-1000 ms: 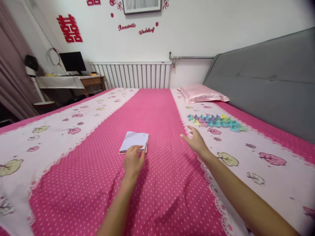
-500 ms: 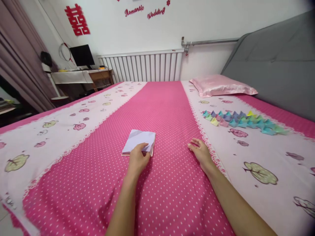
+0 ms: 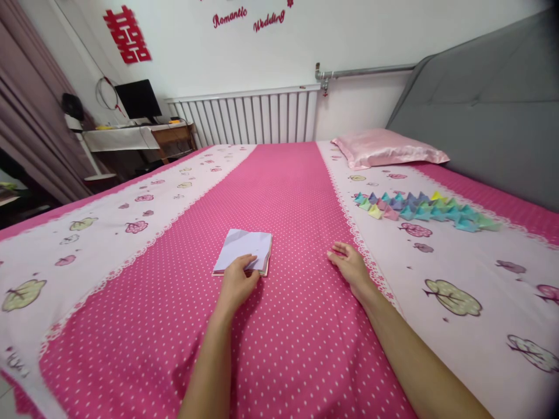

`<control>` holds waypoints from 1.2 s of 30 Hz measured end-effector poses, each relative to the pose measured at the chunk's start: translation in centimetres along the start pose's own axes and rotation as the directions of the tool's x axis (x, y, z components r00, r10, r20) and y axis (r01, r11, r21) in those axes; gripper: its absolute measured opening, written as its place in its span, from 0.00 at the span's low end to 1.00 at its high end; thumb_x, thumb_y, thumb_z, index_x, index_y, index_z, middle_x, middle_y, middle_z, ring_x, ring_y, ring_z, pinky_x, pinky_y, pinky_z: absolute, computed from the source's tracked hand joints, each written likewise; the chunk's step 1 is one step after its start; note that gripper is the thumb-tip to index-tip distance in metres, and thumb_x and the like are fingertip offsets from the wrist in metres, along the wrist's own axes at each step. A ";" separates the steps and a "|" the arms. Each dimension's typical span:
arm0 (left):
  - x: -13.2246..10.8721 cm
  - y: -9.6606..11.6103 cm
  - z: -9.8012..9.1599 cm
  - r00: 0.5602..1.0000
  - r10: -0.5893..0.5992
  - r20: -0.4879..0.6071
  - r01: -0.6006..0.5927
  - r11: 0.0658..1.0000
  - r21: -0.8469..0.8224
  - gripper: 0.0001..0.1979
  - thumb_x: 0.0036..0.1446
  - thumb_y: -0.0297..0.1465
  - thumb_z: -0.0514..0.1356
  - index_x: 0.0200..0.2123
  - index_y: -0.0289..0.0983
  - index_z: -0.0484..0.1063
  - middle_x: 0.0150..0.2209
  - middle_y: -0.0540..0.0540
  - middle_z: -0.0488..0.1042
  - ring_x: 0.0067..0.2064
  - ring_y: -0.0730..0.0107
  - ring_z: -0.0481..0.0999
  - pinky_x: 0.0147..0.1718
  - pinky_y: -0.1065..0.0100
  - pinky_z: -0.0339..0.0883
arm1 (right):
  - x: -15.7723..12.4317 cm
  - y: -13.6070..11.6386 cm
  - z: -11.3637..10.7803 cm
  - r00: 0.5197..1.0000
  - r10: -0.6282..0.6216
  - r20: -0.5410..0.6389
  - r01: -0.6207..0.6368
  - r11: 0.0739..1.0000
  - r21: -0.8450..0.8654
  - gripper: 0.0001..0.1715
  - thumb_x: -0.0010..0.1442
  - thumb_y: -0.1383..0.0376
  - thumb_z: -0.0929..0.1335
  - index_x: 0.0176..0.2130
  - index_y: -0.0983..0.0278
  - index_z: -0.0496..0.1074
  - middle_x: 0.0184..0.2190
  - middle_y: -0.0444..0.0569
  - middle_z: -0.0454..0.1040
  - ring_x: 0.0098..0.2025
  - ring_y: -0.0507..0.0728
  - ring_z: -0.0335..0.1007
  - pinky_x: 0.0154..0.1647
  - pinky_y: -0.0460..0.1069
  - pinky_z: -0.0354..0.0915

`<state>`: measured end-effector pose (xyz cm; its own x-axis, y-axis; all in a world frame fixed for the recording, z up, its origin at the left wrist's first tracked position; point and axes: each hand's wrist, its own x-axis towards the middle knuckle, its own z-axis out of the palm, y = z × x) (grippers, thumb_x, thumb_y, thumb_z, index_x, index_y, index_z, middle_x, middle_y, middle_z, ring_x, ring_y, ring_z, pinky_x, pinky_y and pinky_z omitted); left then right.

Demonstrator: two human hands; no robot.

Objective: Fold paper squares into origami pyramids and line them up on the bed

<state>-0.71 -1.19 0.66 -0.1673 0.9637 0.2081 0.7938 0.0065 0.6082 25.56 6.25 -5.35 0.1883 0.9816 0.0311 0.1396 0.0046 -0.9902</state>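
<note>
A square stack of paper (image 3: 243, 243) with a pale lilac sheet on top lies on the pink dotted bedspread. My left hand (image 3: 239, 279) is at its near edge, forefinger over the top sheet and thumb down at the front right corner, closed on the edge. The sheets beneath show as thin coloured layers there. To the right, my right hand (image 3: 349, 266) hovers low over or rests on the bedspread; I cannot tell which. Its fingers are loosely curled and apart, with nothing held.
Several folded paper pieces (image 3: 423, 208) in blue, green, yellow, pink and purple stand in rows on the white band at right. Behind them lies a pink pillow (image 3: 386, 148) by the grey headboard (image 3: 484, 110). A white radiator (image 3: 248, 119) lines the far wall; a desk with a monitor (image 3: 138, 100) is far left.
The whole view has shifted slightly, so things appear a little farther left. Both hands keep nearly the same pose and place relative to the paper and bedspread.
</note>
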 end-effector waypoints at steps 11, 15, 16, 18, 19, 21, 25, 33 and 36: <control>0.4 -1.1 0.1 1.000 0.021 -0.004 -0.021 0.999 -0.041 0.18 0.52 0.31 0.51 0.43 0.30 0.74 0.48 0.37 0.73 0.51 0.60 0.70 0.52 0.59 0.60 | -0.1 -0.2 0.0 1.000 0.012 0.002 -0.012 1.000 0.012 0.28 0.45 0.58 0.69 0.46 0.65 0.66 0.47 0.55 0.70 0.44 0.58 0.70 0.47 0.54 0.65; 0.4 -1.0 -0.1 1.000 0.025 0.012 -0.024 0.999 -0.036 0.18 0.52 0.30 0.50 0.42 0.31 0.74 0.47 0.38 0.73 0.51 0.60 0.70 0.52 0.60 0.60 | -0.1 -0.2 0.0 1.000 0.009 0.004 -0.009 1.000 0.001 0.27 0.45 0.58 0.69 0.45 0.65 0.67 0.47 0.55 0.70 0.44 0.58 0.70 0.47 0.55 0.65; 0.4 -1.0 -0.1 1.000 0.025 0.017 -0.024 0.999 -0.034 0.18 0.52 0.30 0.50 0.43 0.30 0.74 0.48 0.37 0.73 0.51 0.60 0.70 0.52 0.60 0.59 | -0.1 -0.2 0.0 1.000 0.009 0.005 -0.009 1.000 0.001 0.27 0.45 0.58 0.69 0.45 0.65 0.67 0.47 0.55 0.70 0.44 0.58 0.70 0.47 0.55 0.65; 0.4 -0.9 -0.2 0.999 0.024 0.030 -0.023 0.999 -0.032 0.19 0.52 0.29 0.50 0.43 0.29 0.74 0.48 0.37 0.72 0.52 0.60 0.69 0.53 0.60 0.59 | -0.1 -0.2 0.0 1.000 0.009 0.007 -0.009 1.000 0.006 0.28 0.45 0.58 0.69 0.46 0.65 0.67 0.47 0.56 0.70 0.45 0.58 0.70 0.47 0.55 0.65; 0.4 -0.9 -0.2 0.999 0.020 0.035 -0.019 0.999 -0.033 0.19 0.52 0.29 0.49 0.43 0.28 0.73 0.48 0.37 0.72 0.52 0.60 0.69 0.53 0.60 0.59 | -0.1 -0.2 0.0 1.000 0.009 0.008 -0.009 1.000 0.007 0.28 0.45 0.58 0.69 0.46 0.65 0.66 0.47 0.56 0.70 0.45 0.59 0.70 0.47 0.56 0.65; 0.4 -0.9 -0.2 0.999 0.013 0.039 -0.012 0.999 -0.034 0.19 0.52 0.29 0.49 0.43 0.28 0.73 0.48 0.36 0.72 0.52 0.60 0.69 0.53 0.60 0.59 | -0.1 -0.2 0.0 1.000 0.008 0.012 -0.008 1.000 0.001 0.28 0.45 0.58 0.69 0.46 0.66 0.66 0.48 0.56 0.70 0.45 0.58 0.70 0.48 0.55 0.64; 0.4 -0.9 -0.3 0.999 0.020 0.028 -0.019 1.000 -0.017 0.19 0.52 0.28 0.48 0.42 0.29 0.74 0.48 0.38 0.72 0.51 0.61 0.70 0.52 0.61 0.60 | -0.1 -0.1 -0.1 1.000 0.010 0.018 -0.010 1.000 -0.014 0.28 0.45 0.58 0.69 0.46 0.65 0.66 0.48 0.55 0.70 0.45 0.58 0.70 0.49 0.56 0.64; 0.4 -0.4 -0.3 0.999 -0.003 0.038 0.003 1.000 0.007 0.20 0.52 0.26 0.47 0.42 0.28 0.74 0.48 0.37 0.72 0.51 0.61 0.70 0.51 0.61 0.61 | 0.0 0.1 0.0 1.000 0.003 0.019 -0.003 1.000 0.009 0.27 0.45 0.59 0.70 0.46 0.65 0.66 0.48 0.55 0.70 0.45 0.58 0.69 0.49 0.55 0.64; 0.4 -0.1 -0.3 0.999 -0.035 0.033 0.034 0.999 0.024 0.19 0.51 0.25 0.48 0.42 0.28 0.74 0.48 0.37 0.72 0.51 0.62 0.71 0.51 0.63 0.60 | 0.1 0.3 0.0 1.000 -0.001 0.016 0.000 1.000 0.015 0.28 0.45 0.59 0.70 0.45 0.65 0.67 0.48 0.55 0.70 0.45 0.58 0.70 0.49 0.56 0.64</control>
<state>-1.04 -0.86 0.92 -0.1755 0.9711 0.1616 0.8014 0.0456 0.5964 25.59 6.40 -5.63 0.1724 0.9846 0.0295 0.1248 0.0079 -0.9921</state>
